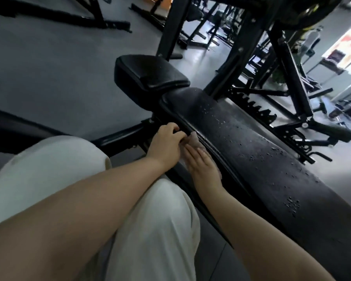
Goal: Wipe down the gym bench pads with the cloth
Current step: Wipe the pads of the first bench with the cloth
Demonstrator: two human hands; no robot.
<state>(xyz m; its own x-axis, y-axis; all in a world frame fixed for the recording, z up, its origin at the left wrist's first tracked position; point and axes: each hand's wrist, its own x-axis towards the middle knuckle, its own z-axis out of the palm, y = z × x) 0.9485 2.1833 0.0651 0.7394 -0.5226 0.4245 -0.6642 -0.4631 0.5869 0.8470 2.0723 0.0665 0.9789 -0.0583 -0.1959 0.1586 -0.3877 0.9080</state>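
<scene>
while my right fingers (193, 152) lie flat, pressing the cloth (195, 138) against the near side of the long pad (251, 142), my left hand (166, 141) curls over the pad edge just beside it. i'd judge the cloth could bunch or slip out from under the flat right hand (203, 167), since nothing pinches it. droplets on top may get missed. most of the cloth is hidden under my hands; the left fingertips are tucked out of sight. the small pad (150, 74) sits beyond.

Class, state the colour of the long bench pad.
Black, speckled with droplets, on the long bench pad, in the head view.
</scene>
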